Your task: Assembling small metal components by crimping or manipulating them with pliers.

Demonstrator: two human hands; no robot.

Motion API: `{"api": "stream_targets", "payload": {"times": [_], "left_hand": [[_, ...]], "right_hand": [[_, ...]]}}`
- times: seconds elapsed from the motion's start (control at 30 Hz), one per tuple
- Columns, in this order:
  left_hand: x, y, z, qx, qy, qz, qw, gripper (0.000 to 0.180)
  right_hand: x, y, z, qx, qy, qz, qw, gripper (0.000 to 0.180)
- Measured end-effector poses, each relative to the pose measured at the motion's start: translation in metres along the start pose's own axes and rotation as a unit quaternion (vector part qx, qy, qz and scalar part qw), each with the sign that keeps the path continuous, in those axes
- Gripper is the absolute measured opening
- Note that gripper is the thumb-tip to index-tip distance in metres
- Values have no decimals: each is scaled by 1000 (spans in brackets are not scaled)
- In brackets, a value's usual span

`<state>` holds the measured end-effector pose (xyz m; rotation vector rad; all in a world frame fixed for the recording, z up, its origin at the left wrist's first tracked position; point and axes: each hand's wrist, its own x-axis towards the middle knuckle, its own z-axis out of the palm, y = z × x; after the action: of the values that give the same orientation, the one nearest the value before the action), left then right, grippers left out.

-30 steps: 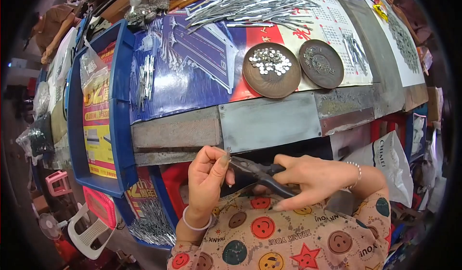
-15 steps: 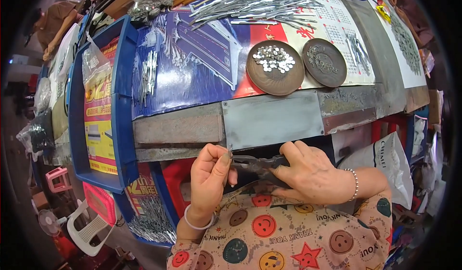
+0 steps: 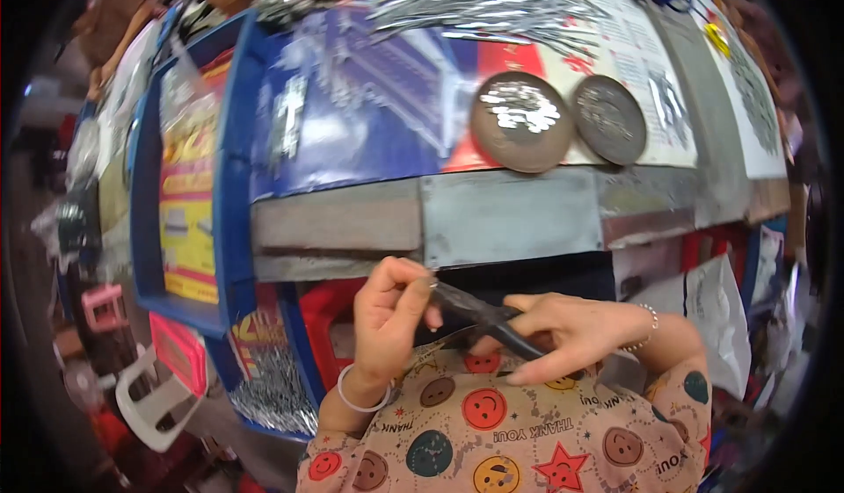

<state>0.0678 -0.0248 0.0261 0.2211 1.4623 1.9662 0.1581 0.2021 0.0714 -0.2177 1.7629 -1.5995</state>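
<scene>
Dark-handled pliers (image 3: 479,311) lie across my right hand (image 3: 585,324), whose fingers are curled round the handles. The jaws point up and left, to the fingertips of my left hand (image 3: 387,322). Thumb and forefinger of that hand pinch a tiny piece by the jaw tip, too small and blurred to name. Both hands are over my lap, in front of the bench edge. Beyond them a brown round dish (image 3: 519,157) bears shiny silvery discs. Next to it a darker dish (image 3: 620,150) contains small thin metal bits.
A pale metal plate (image 3: 510,216) covers part of the bench edge. Thin silvery strips (image 3: 488,10) are heaped at the back. To the left stands a blue tray (image 3: 233,203); below it, a bin contains many metal pieces (image 3: 272,392). A white sack (image 3: 716,317) is at right.
My right hand has turned and lowered, and the pliers now show more fully, tilted down to the right. My left hand keeps its pinch. The whole view has shifted slightly and blurred.
</scene>
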Motion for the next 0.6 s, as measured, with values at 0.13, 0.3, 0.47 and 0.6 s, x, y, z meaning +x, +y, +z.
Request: {"api": "stream_targets", "payload": {"times": [0.13,0.3,0.47,0.6], "left_hand": [[-13,-5,-16,-27,2,-10,1000,7],[-56,-9,-99,119,244,84,959,7],[-145,-12,-235,355,456,68,814,10],[-196,-38,-307,496,488,-37,717,12]], "right_hand": [[-5,-5,11,-46,49,34,997,52],[-6,12,32,-208,162,39,964,25],[16,10,36,-250,162,8,955,20],[37,2,36,-244,134,-10,960,21]]}}
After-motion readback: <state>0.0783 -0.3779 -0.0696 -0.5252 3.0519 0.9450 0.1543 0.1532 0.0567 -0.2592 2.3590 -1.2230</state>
